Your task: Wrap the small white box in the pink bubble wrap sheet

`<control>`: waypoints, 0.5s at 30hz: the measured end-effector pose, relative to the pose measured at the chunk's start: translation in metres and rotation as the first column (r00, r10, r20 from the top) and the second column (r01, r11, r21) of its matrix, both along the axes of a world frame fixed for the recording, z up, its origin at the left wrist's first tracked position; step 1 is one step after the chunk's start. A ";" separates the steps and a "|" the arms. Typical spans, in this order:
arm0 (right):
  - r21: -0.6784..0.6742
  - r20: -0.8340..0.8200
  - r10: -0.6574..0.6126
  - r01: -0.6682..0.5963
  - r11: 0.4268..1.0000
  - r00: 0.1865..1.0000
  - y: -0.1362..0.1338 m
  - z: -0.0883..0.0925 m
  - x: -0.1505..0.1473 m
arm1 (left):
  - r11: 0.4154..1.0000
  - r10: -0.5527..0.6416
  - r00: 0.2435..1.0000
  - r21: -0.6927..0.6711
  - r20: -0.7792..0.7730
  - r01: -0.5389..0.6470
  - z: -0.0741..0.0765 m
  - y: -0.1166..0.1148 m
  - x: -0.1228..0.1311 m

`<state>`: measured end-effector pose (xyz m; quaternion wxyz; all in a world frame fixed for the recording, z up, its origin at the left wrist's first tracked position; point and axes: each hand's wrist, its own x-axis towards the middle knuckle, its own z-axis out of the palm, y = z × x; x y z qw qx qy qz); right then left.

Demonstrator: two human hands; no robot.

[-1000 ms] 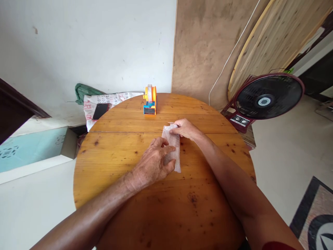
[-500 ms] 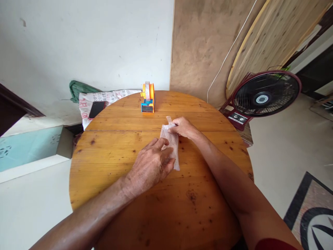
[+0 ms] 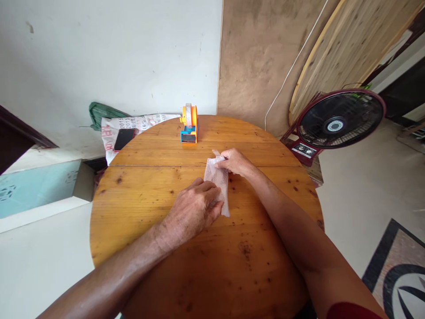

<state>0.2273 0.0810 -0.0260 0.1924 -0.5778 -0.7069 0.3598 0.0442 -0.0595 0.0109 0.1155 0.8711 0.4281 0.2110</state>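
A narrow, whitish translucent packet of bubble wrap (image 3: 222, 182) lies lengthwise near the middle of the table, between my two hands. At its far end my right hand (image 3: 235, 162) pinches the top right corner between thumb and fingers. A short strip of clear tape (image 3: 216, 153) sticks out beyond that end. My left hand (image 3: 199, 204) is closed over the packet's lower left part, fingers curled on its surface and thumb at the near end. What is inside the packet, if anything, cannot be made out.
An orange and blue tape dispenser (image 3: 189, 125) with a roll stands at the far edge of the round wooden table (image 3: 149, 186). Behind the left edge lie a printed white sack (image 3: 146, 122) and a dark phone-like object (image 3: 124, 139). A fan (image 3: 335, 126) stands right.
The fingers of my left hand have lowered and closed onto the packet. My right hand keeps its pinch at the far end, almost unmoved.
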 end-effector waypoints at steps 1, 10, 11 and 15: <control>-0.015 -0.009 -0.007 0.007 1.000 1.000 -0.001 0.001 0.000 | 1.000 0.001 1.000 -0.003 0.003 -0.001 0.000 0.000 0.000; 0.026 -0.151 -0.001 0.005 1.000 0.989 -0.002 0.002 -0.003 | 1.000 -0.007 0.999 -0.016 0.034 0.008 0.000 0.001 0.000; 0.036 -0.172 0.007 -0.001 0.999 0.985 -0.002 0.003 -0.003 | 1.000 -0.005 0.999 -0.016 0.036 0.006 0.000 0.000 0.000; 0.045 -0.242 0.051 -0.041 0.998 0.969 -0.008 0.016 -0.005 | 1.000 0.001 0.999 -0.022 0.034 -0.001 0.001 0.000 0.000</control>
